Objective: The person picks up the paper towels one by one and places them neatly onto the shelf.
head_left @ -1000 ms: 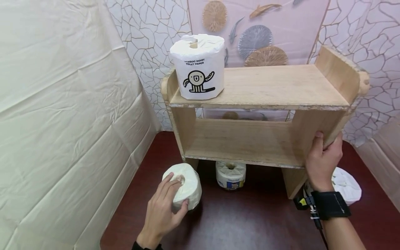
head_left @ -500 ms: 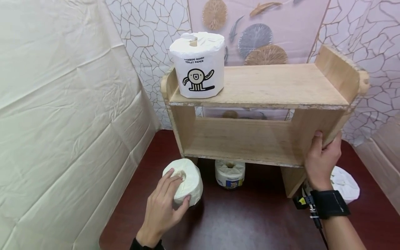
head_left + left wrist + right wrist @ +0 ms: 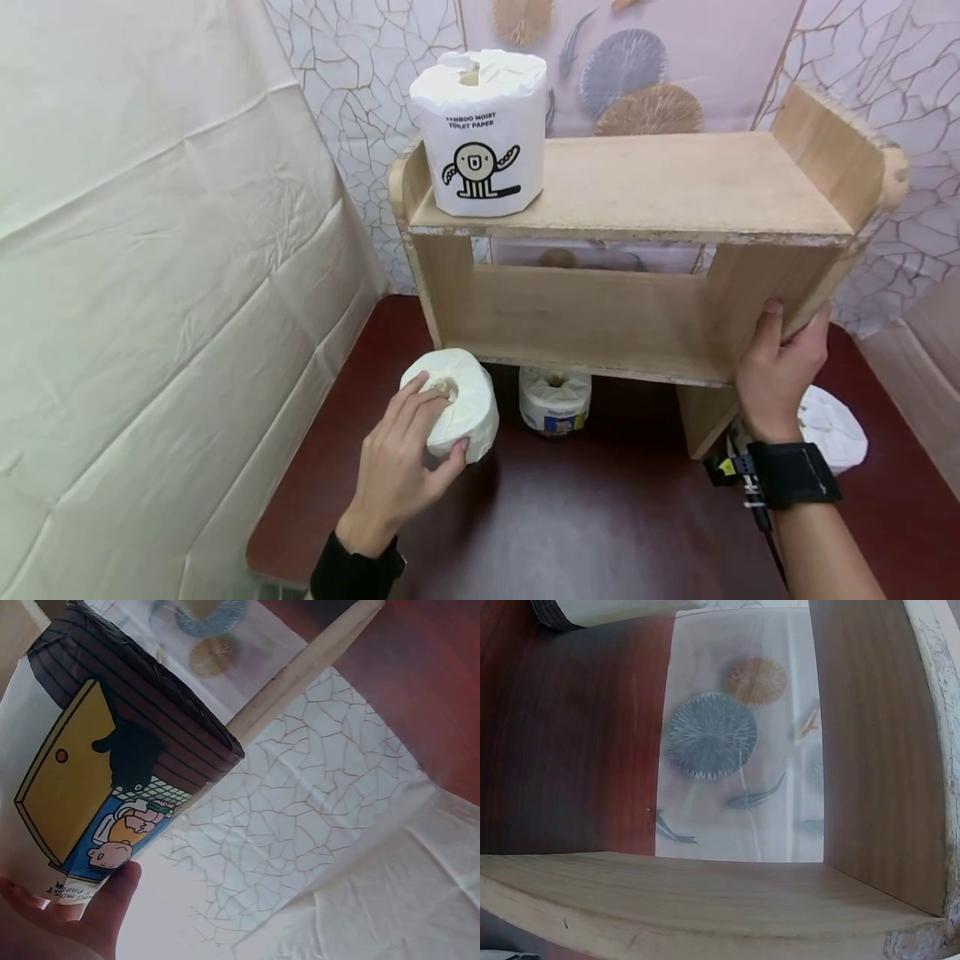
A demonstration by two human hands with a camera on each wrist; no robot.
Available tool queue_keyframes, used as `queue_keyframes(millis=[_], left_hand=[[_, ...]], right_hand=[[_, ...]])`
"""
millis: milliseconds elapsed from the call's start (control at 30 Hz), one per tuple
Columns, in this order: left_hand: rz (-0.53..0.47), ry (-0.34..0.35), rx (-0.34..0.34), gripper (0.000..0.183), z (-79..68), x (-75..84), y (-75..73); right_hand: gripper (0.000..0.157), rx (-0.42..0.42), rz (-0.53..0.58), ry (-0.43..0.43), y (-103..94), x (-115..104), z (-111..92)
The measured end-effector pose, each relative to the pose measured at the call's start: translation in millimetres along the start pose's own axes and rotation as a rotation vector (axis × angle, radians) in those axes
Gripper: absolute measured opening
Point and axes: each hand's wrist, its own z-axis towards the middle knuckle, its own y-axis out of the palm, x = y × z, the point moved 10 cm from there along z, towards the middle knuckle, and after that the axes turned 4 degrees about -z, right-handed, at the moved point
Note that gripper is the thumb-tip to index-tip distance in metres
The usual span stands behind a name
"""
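Note:
My left hand [image 3: 401,462] holds a white-wrapped toilet paper roll [image 3: 474,408] with its fingers over the top by the core hole and the thumb on the near side. In the left wrist view the roll's wrapper [image 3: 131,761] shows a printed yellow door and a black animal. The roll is just in front of the lower left of a two-tier wooden shelf [image 3: 592,321], seemingly raised off the table. My right hand [image 3: 776,383] grips the shelf's right side panel, thumb inside. The right wrist view shows the shelf's wood [image 3: 705,896] but not the hand.
On the shelf's top board, at the left, stands a larger toilet paper roll [image 3: 480,137]. Another roll [image 3: 555,404] sits beneath the shelf, and one more [image 3: 834,429] lies right of it. The dark red table [image 3: 585,517] meets a cloth-covered wall [image 3: 202,275] at left.
My left hand has moved the roll slightly forward and up, closer to the shelf's lower board. My right hand keeps its grip on the side panel. The head view has tilted down a little.

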Motion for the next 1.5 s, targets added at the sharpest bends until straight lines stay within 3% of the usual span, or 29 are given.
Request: queue_keyframes(millis=[133, 500, 967, 1267, 1500], left_hand=[[0.003, 0.022, -0.006, 0.038, 16.3, -0.8, 1.0], [-0.063, 0.013, -0.042, 0.037, 47.7, 0.4, 2.2], [-0.122, 0.039, -0.149, 0.038, 60.2, 9.7, 17.8], [-0.177, 0.009, -0.168, 0.037, 63.5, 13.5, 15.6], [-0.226, 0.017, -0.174, 0.038, 74.2, 18.5, 9.9]], right_hand=[[0.037, 0.007, 0.038, 0.007, 5.0, -6, 8], [0.037, 0.010, 0.060, -0.077, 4.3, -4, 15], [0.035, 0.016, 0.044, -0.033, 1.8, 5, 5], [0.036, 0.001, 0.043, -0.032, 1.9, 7, 1], [0.036, -0.006, 0.050, -0.044, 2.3, 8, 2]])
